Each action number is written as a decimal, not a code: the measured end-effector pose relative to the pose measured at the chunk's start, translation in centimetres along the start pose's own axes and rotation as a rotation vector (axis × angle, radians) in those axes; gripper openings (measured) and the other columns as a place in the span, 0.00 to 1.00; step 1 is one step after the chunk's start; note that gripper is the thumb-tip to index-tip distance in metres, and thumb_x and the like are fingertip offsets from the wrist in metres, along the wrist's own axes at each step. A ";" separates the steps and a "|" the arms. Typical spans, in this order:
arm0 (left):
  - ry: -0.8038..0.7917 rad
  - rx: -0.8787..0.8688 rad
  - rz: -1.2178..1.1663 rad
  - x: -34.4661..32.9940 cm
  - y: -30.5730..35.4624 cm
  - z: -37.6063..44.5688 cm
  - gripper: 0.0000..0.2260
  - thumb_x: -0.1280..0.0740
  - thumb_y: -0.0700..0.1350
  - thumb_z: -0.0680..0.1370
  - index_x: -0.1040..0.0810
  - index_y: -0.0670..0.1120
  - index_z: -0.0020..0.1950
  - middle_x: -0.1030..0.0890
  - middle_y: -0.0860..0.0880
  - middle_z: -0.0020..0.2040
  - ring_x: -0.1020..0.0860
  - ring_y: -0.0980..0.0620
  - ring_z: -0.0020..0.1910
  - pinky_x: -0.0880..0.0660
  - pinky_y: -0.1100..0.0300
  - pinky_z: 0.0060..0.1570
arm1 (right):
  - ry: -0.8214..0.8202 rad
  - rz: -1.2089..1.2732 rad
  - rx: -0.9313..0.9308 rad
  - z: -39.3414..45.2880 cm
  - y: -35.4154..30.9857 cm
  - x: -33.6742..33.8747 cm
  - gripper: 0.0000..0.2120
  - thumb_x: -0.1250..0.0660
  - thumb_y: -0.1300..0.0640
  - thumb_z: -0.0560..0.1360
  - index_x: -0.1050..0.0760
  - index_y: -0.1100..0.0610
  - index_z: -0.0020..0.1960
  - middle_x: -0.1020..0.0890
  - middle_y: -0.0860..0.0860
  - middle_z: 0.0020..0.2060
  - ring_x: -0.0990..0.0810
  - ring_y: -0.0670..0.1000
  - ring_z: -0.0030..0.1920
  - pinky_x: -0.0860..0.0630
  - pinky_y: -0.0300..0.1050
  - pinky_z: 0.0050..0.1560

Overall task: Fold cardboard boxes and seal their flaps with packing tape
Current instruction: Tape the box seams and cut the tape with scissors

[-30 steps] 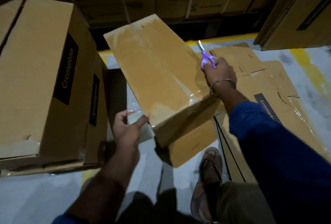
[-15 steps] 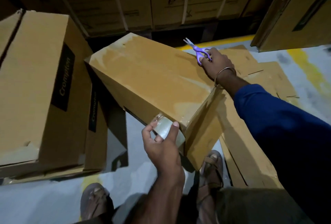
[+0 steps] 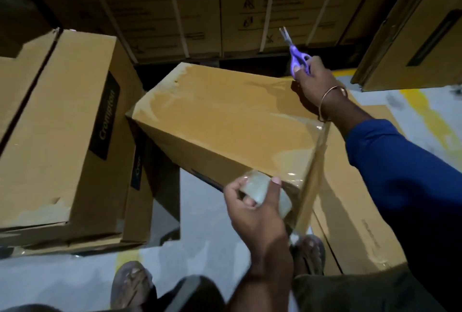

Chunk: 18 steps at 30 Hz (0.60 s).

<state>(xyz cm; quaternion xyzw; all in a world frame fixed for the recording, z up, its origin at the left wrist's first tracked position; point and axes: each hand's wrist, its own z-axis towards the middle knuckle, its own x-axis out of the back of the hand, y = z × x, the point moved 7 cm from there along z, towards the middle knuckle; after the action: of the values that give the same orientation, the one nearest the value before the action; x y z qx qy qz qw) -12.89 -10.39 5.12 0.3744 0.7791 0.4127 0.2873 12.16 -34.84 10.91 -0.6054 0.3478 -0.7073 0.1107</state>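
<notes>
A roll of clear packing tape is gripped by the left hand at the near corner of the tilted cardboard box, while purple scissors are held by the right hand at its far edge.

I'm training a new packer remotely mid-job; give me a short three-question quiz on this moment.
1. True or false: the left hand holds a roll of clear tape at the near corner of the box.
2. What does the right hand grip? A) marker B) purple scissors C) knife
3. What brand name is printed on the large carton at left?

Key: 1 true; 2 B; 3 Crompton.
</notes>
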 end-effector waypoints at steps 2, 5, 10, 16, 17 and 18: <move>-0.037 0.026 0.042 -1.5 -0.9 -1.8 0.21 0.16 0.39 0.67 0.23 0.52 0.50 0.19 0.49 0.43 0.22 0.61 0.35 0.22 0.65 0.36 | -0.022 -0.010 0.077 0.6 -0.3 1.6 0.20 0.43 0.33 0.77 0.30 0.48 0.57 0.19 0.54 0.49 0.20 0.60 0.49 0.23 0.58 0.53; -0.139 0.103 0.093 -3.6 -3.0 -5.1 0.21 0.17 0.40 0.69 0.24 0.51 0.53 0.19 0.53 0.45 0.21 0.64 0.38 0.24 0.70 0.36 | -0.043 -0.022 0.186 0.6 0.0 2.3 0.14 0.41 0.36 0.79 0.30 0.44 0.58 0.19 0.52 0.49 0.20 0.58 0.49 0.24 0.58 0.53; -0.230 0.219 0.153 -4.0 -5.8 -5.4 0.21 0.19 0.42 0.71 0.26 0.54 0.56 0.16 0.53 0.51 0.17 0.53 0.49 0.20 0.66 0.40 | -0.124 -0.167 0.270 -1.4 2.4 -2.0 0.20 0.42 0.38 0.77 0.26 0.48 0.61 0.19 0.50 0.51 0.21 0.57 0.51 0.28 0.50 0.51; -0.530 0.266 0.365 -1.6 -5.1 -1.3 0.20 0.17 0.43 0.65 0.23 0.57 0.48 0.14 0.44 0.50 0.14 0.40 0.53 0.16 0.41 0.51 | -0.049 -0.271 0.287 -2.1 1.6 -3.2 0.23 0.43 0.39 0.76 0.24 0.53 0.59 0.19 0.55 0.56 0.23 0.62 0.57 0.27 0.55 0.55; -0.601 0.268 0.437 -0.7 -3.6 -0.6 0.20 0.16 0.45 0.62 0.23 0.58 0.45 0.14 0.42 0.51 0.15 0.38 0.53 0.17 0.39 0.52 | -0.006 -0.250 0.260 -2.5 1.5 -3.1 0.20 0.42 0.40 0.77 0.25 0.54 0.58 0.21 0.55 0.57 0.24 0.61 0.58 0.28 0.55 0.55; -0.667 0.264 0.505 0.0 -1.9 0.1 0.21 0.16 0.46 0.60 0.23 0.57 0.44 0.14 0.41 0.51 0.15 0.36 0.53 0.18 0.36 0.53 | 0.050 -0.201 0.212 -3.1 1.3 -2.8 0.17 0.40 0.41 0.78 0.26 0.53 0.56 0.23 0.55 0.57 0.26 0.59 0.59 0.30 0.55 0.55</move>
<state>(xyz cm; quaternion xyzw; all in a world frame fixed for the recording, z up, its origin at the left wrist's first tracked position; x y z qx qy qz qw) -13.46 -11.09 3.49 0.6994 0.5738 0.2234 0.3629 9.64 -33.09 7.79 -0.6040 0.2116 -0.7626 0.0939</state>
